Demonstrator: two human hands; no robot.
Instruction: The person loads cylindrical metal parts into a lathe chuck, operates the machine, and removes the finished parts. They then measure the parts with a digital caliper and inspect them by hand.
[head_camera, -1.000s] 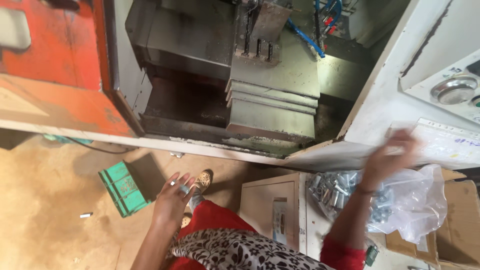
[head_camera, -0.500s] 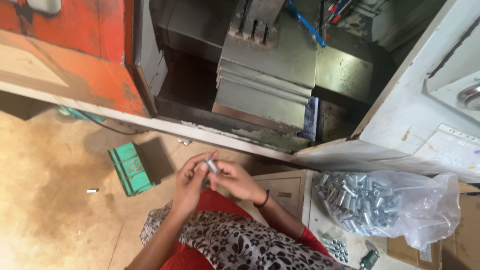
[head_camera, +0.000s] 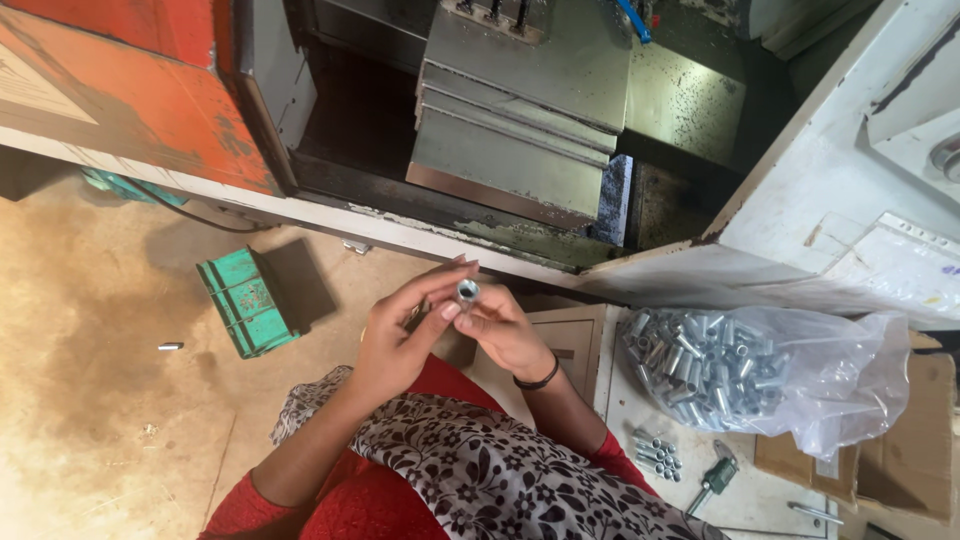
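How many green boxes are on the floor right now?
1: the green box lies on the floor left of the left hand. A teal thing under the machine's edge may be another, mostly hidden.

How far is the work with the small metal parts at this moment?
Done: a few metal sleeves lie apart on the white bench, beside a green-handled tool. In hand: the left hand and right hand together hold one metal sleeve at the fingertips. Left: the clear plastic bag is full of such sleeves.
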